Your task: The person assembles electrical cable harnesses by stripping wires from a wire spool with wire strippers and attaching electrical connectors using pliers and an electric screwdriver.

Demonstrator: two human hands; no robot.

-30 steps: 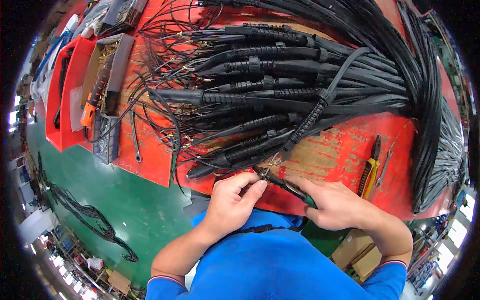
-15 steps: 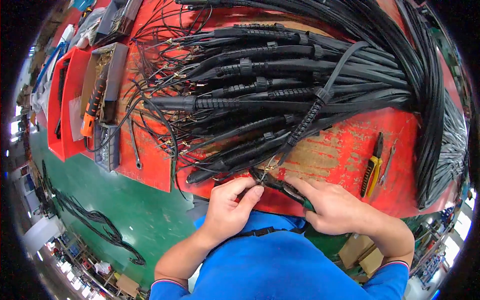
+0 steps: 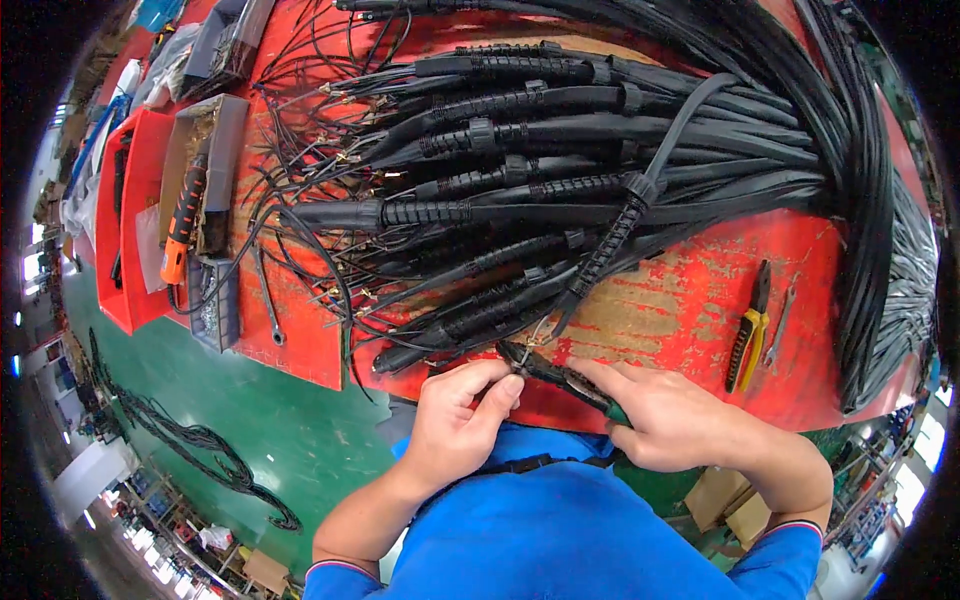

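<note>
At the front edge of the red table, my left hand (image 3: pixel 462 412) is closed, thumb and finger pinching a thin wire end (image 3: pixel 521 368). My right hand (image 3: pixel 670 412) wraps round dark pliers (image 3: pixel 560 375) with a green handle end. The pliers point left, their jaws right by the wire at my left fingertips; whether they grip it is too small to tell. Just beyond, a black cable with a ribbed sleeve (image 3: pixel 610 245) slants down to my hands, its bare wire ends close to the jaws.
Several black sleeved cables (image 3: pixel 480 210) cover the table (image 3: pixel 690 310), loose wires fanning out left. Yellow-handled pliers (image 3: pixel 747 335) and a wrench (image 3: pixel 780 325) lie right. Left stand a red bin (image 3: pixel 128 270), grey parts boxes (image 3: pixel 218 300) and an orange-black tool (image 3: pixel 184 225). More cable lies on the green floor.
The pliers' jaws show more plainly beside the wire at my left fingertips. Both hands keep nearly the same place and grip; the whole view has shifted slightly.
</note>
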